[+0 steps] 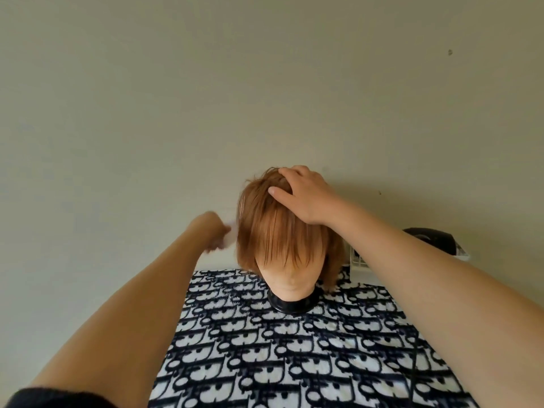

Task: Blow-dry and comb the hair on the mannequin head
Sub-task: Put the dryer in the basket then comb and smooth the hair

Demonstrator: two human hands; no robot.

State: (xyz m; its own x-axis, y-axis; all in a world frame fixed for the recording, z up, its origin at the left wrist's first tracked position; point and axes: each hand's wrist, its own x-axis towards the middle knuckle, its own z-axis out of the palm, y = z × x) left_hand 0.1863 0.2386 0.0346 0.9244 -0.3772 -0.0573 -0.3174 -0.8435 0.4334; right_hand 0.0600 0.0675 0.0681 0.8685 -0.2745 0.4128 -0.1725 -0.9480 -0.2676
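Right grip [300, 192]: our palm flat, fingers spread on the wig's crown. Left grip [216, 234], blurred, closed on a pale comb [231, 235] beside the hair [273, 228]. Mannequin head [290, 275] stands upright on patterned surface [294, 363].

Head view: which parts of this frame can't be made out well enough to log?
- Left hand: motion-blurred; a pale object in it, maybe a comb, cannot be identified.
- Mannequin head: fringe covers the upper face.
- Dark appliance on the right: largely hidden by the right forearm, so its type is unclear.
- White object beside it: partly hidden by hair and arm.
- Right hand: palm contact with the crown is hidden by the hand itself.
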